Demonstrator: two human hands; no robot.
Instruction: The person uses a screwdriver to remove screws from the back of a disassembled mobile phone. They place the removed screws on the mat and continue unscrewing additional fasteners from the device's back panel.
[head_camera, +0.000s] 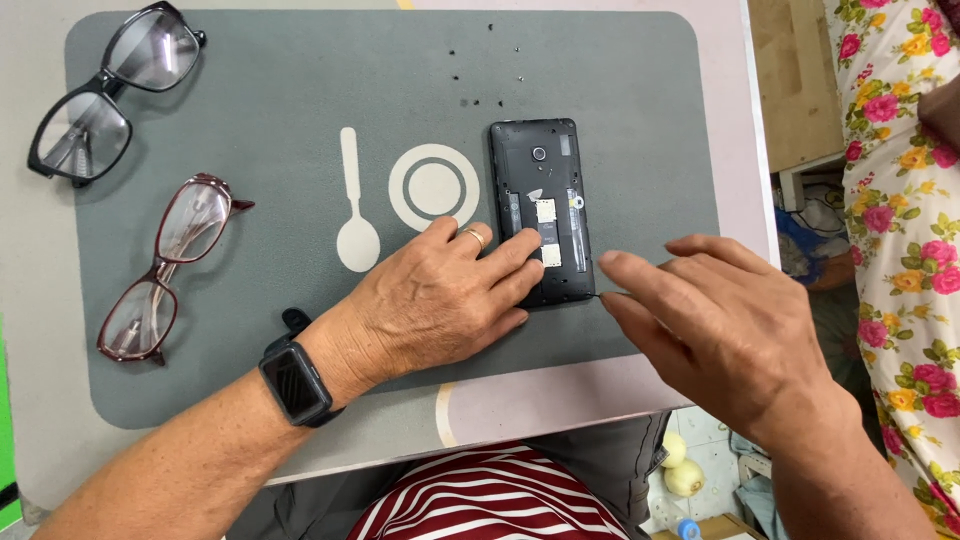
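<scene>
Grey placemat (640, 120) on table: left hand (430, 305) flat, fingers (515, 262) loosely spread, pressing the opened black phone (540, 205). Right hand (720, 320) hovers just right of it, fingers extended, holding nothing visible. 2 glasses (160, 265) lie left.

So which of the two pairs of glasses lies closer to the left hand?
The dark red-framed glasses, lying on the grey mat just beyond the left hand; the black-framed glasses sit farther off at the mat's far corner.
</scene>
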